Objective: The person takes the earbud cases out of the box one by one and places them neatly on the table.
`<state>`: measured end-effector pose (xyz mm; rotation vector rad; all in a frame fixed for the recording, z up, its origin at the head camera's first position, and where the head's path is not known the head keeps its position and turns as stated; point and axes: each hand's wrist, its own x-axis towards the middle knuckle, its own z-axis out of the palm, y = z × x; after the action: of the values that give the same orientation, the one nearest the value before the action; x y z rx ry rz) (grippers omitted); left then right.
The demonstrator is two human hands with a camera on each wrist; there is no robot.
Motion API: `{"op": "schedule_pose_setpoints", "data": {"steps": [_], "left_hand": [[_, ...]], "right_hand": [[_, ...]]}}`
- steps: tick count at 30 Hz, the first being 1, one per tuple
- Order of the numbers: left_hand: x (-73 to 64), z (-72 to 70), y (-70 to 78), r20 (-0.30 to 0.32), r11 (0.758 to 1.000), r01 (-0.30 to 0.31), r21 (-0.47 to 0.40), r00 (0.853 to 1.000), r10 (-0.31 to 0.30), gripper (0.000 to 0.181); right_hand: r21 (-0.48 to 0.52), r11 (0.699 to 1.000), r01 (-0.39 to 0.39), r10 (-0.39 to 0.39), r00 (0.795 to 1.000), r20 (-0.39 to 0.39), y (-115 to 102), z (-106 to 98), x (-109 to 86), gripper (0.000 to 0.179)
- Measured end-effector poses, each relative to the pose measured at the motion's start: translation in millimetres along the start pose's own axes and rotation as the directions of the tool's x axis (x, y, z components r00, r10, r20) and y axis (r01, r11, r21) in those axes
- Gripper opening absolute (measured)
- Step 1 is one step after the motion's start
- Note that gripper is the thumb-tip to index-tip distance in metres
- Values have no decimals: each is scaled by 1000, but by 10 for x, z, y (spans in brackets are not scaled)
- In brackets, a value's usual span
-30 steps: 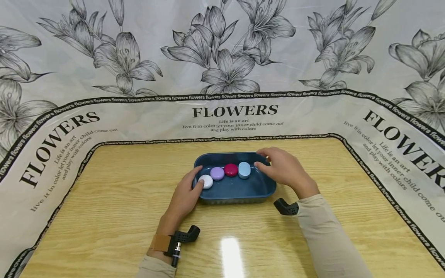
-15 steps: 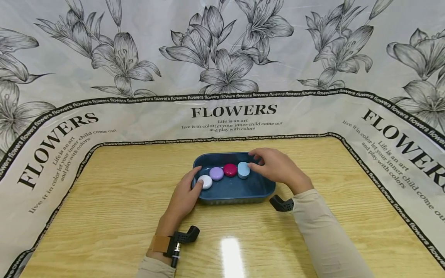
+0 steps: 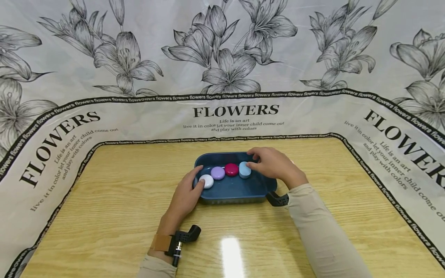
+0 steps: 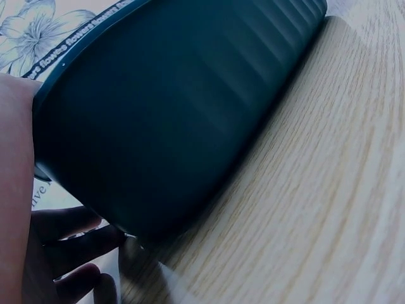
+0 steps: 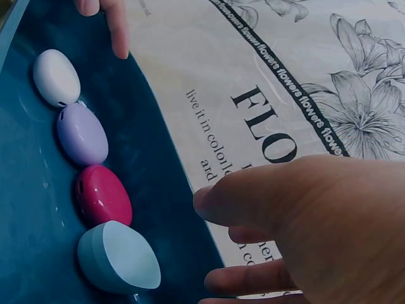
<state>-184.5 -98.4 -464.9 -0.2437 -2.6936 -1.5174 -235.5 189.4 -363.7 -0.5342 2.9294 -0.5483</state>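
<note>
A dark blue oblong basin [image 3: 231, 190] stands on the table. My left hand [image 3: 185, 194] grips its left end, thumb inside the rim beside a glossy white pebble-shaped piece [image 3: 208, 182]; the left wrist view shows several fingers [image 4: 82, 250] curled at the end wall. A lilac piece [image 3: 218, 173], a crimson piece [image 3: 231, 170] and a light blue oval piece [image 3: 245, 172] continue the row to the right. My right hand [image 3: 275, 165] hovers over the basin's back right, fingers spread, thumb near the light blue piece. The right wrist view shows nothing between its fingers.
The wooden table [image 3: 114, 200] extends around the basin. A white flower-printed sheet [image 3: 236, 119] rises behind and at both sides. Black wrist-camera mounts [image 3: 187, 234] stick out from both forearms, the right one overlapping the basin's front right corner in the head view.
My right hand has moved left along the back rim, bringing its thumb close to the light blue piece. The left hand and the row of pieces have stayed put.
</note>
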Motion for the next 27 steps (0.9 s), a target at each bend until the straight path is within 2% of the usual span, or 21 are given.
{"op": "schedule_pose_setpoints", "data": {"steps": [17, 27], "left_hand": [[10, 8, -12, 1, 1000, 6, 0, 1000, -6, 49], [15, 10, -23, -2, 1000, 4, 9, 1000, -4, 49]], "right_hand": [[-80, 996, -31, 38, 995, 92, -64, 31, 140, 50], [-131, 991, -19, 38, 989, 141, -101, 76, 201, 53]]}}
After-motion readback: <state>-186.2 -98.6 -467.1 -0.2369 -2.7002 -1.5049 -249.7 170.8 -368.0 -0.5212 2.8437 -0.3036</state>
